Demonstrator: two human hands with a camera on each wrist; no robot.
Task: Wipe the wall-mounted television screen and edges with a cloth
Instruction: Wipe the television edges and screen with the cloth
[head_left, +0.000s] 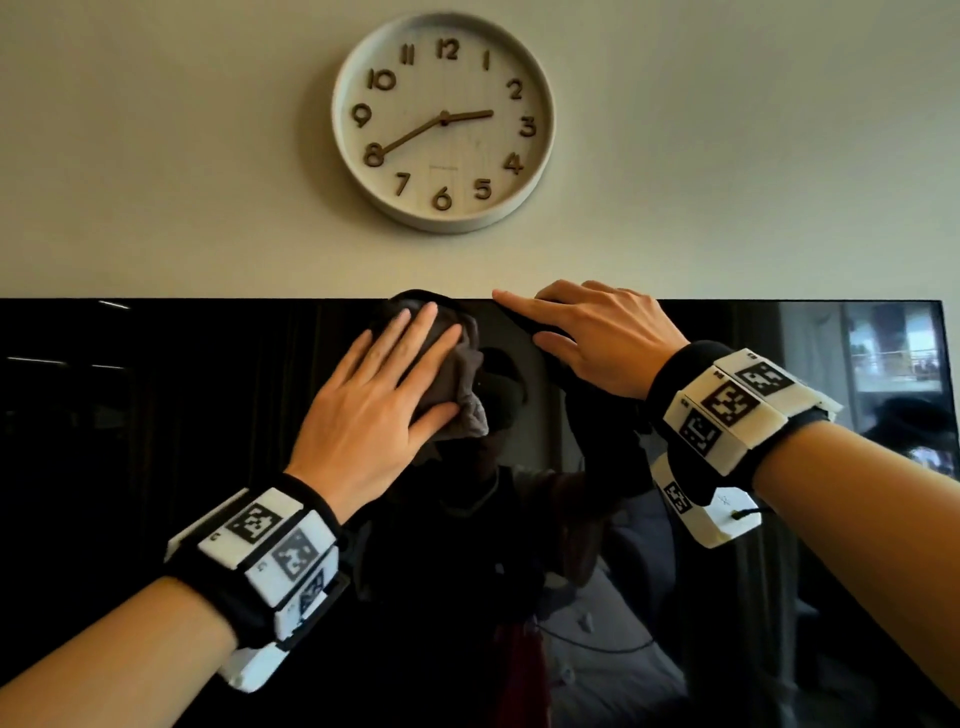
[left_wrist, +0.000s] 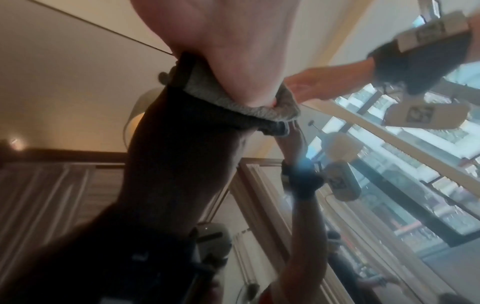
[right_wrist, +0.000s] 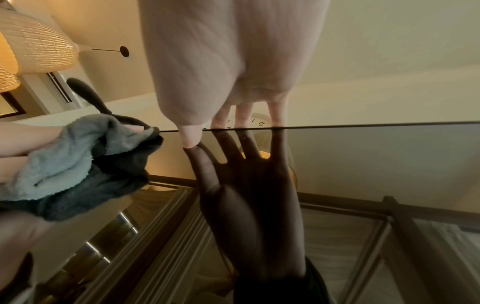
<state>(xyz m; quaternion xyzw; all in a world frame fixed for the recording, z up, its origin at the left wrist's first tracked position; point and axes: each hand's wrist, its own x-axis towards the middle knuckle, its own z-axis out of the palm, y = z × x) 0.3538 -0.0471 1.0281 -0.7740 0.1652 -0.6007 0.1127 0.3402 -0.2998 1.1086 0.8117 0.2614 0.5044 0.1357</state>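
The black television screen (head_left: 208, 467) fills the lower half of the head view, its top edge running level across the wall. My left hand (head_left: 374, 395) presses a grey cloth (head_left: 467, 410) flat against the glass just under that top edge, fingers straight. The cloth (right_wrist: 64, 156) bunches under the left hand's fingers in the right wrist view. A little to the right, my right hand (head_left: 597, 338) rests on the screen (right_wrist: 363, 154) with its fingers reaching over the top edge and the thumb (right_wrist: 191, 137) touching the glass. It holds nothing.
A round wall clock (head_left: 444, 122) hangs on the pale wall just above the television's top edge. The screen's upper right corner (head_left: 939, 302) lies far right. The glass reflects a person, my arms and a bright window.
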